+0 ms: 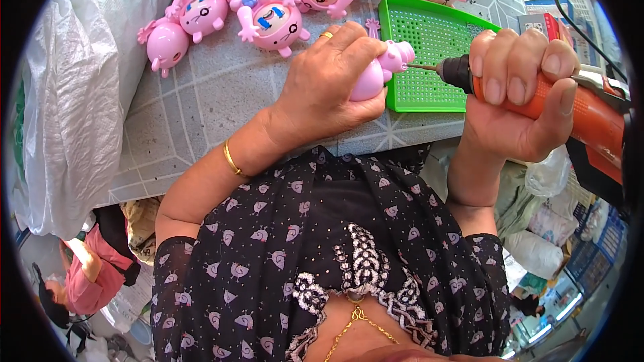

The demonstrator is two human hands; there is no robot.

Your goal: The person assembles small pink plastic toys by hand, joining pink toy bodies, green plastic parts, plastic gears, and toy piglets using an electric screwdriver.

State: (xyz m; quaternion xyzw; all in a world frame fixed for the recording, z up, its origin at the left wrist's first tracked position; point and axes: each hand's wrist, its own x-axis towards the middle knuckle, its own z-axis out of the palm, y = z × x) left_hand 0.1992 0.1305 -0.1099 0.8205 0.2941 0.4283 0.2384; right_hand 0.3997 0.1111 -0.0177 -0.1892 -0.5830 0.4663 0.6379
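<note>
My left hand [335, 70] is closed around a pink plastic toy part [367, 84], whose narrow end sticks out past the thumb to the right. Gripped in my right hand [520, 90] is an orange electric screwdriver [547, 107] with a black nose. Its thin metal bit points left, and the tip meets or nearly meets the end of the pink part; exact contact is too small to tell. Below both tools of work lies a green perforated tray [429, 104]. The underside of the pink part is hidden by my left fingers and palm.
Several pink toy figures [278, 23] with printed faces crowd the table's far side. A white woven sack [74, 94] hangs over the left of the grey patterned table [221, 87]. A black cable [583, 33] curves at the right. Another person [97, 268] sits at the lower left.
</note>
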